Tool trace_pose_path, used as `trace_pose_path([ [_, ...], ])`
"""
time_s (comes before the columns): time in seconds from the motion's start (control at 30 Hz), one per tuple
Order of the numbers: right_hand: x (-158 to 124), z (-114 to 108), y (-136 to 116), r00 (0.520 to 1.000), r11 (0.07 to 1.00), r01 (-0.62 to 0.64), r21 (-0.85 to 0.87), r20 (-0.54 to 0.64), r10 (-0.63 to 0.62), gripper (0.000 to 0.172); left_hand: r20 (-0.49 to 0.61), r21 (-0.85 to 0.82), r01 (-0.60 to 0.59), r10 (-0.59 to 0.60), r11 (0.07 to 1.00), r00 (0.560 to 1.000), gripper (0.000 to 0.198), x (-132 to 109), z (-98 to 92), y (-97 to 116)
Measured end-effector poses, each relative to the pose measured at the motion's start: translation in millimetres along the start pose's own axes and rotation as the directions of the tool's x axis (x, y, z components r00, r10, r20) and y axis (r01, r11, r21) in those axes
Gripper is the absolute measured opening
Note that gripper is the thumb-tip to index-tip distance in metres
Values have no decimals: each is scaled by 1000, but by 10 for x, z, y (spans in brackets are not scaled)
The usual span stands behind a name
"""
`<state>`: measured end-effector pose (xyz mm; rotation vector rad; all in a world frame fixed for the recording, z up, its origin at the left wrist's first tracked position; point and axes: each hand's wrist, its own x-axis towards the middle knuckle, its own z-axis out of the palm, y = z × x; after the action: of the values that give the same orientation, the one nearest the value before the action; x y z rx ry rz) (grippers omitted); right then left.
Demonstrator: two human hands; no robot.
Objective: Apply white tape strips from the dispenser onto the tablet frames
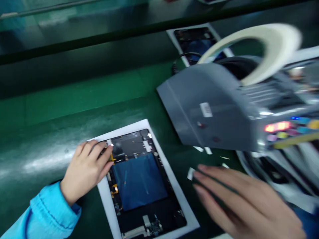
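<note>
Two hands worked over an open tablet (pixel 132 146), which lay on a white sheet (pixel 106 196) on a green mat (pixel 74 116), near centre. Left hand (pixel 86 169) curled narrow, fingertips (pixel 106 149) on the tablet's far left edge; couldn't tell if pinching anything. Right hand (pixel 239 202) open wide, blurred, holding nothing, just beside a white tape scrap (pixel 190 173). Gray tape dispenser (pixel 206 106) sat far right.

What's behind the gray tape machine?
Another opened tablet on a white sheet, and a black cable. The machine and its tape roll hide the tablet's lower corner.
</note>
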<state>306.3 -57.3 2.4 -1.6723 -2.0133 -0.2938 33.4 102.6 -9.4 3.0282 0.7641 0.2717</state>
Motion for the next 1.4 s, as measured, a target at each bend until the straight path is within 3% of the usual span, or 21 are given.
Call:
trace_pose_path([
  [0.1, -167, -91, 351, 980, 954, -115, -276, -191, 63, 60, -37, 22, -21, 22, 1000, 999, 31, 4, -5, -64],
  [0.17, -208, -86, 539, 968, 921, -174, -350, -231, 95, 63, -67, 54, -36, 39, 998, 997, 30, 12, -12, -93],
  [0.4, -171, -13, 845, 957, 926, -181, -332, -276, 88, 40, -154, 67, -50, 60, 997, 986, 27, -113, -145, 99],
  [0.53, -139, -52, 957, 957, 943, -124, -309, -290, 30, 30, -159, 37, -25, 31, 999, 987, 23, -240, -195, 227],
  [0.63, -141, -169, 936, 940, 956, -114, -272, -340, 15, 29, -164, 14, 12, -9, 1000, 986, 21, -325, -221, 295],
  [0.73, -142, -296, 742, 901, 971, -154, -183, -429, 61, 32, -157, -17, 50, -52, 999, 986, 20, -382, -230, 375],
  [0.77, -129, -312, 643, 910, 984, -132, -119, -408, 72, 31, -150, -22, 56, -59, 998, 987, 20, -390, -225, 400],
  [0.83, -64, -270, 411, 981, 999, -43, 33, -186, 48, 21, -130, -20, 61, -63, 998, 989, 18, -387, -201, 438],
  [0.9, 56, -122, 171, 995, 984, 102, 148, -1, -103, 13, -101, -9, 62, -62, 998, 993, 19, -362, -170, 452],
  [1.0, 296, 216, -106, 957, 950, 216, 227, 145, -252, 24, -66, 7, 68, -68, 998, 996, 27, -307, -127, 441],
  [1.13, 521, 561, -242, 907, 928, 253, 274, 268, -327, 38, -24, 4, 63, -63, 998, 998, 34, -265, -86, 433],
  [1.4, 644, 560, -257, 848, 915, 292, 278, 366, -382, 34, 4, -49, 108, -108, 993, 994, 35, -308, -38, 482],
])
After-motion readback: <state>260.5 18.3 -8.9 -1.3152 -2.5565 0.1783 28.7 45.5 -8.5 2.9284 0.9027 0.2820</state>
